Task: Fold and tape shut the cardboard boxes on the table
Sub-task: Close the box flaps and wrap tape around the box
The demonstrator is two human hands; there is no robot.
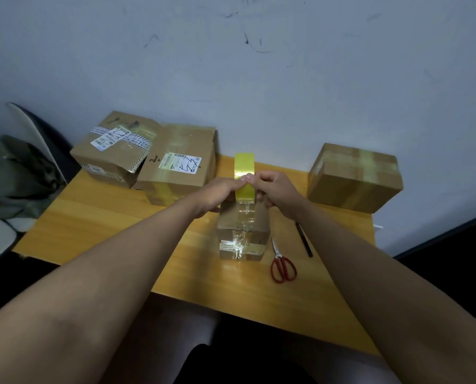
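A small cardboard box (243, 234) wrapped in shiny clear tape stands in the middle of the wooden table (115, 217). A yellow tape roll (244, 169) stands on edge on top of it. My left hand (217, 194) and my right hand (275, 192) both hold the roll, thumbs pinching its rim at the top. A strip of clear tape runs from the roll down over the box's top and front face.
Two cardboard boxes (115, 146) (178, 164) with shipping labels lie at the table's back left. A taped box (354, 177) sits at the back right. Red-handled scissors (282, 263) and a dark pen (304, 239) lie right of the small box. A chair with a bag (15, 173) stands left.
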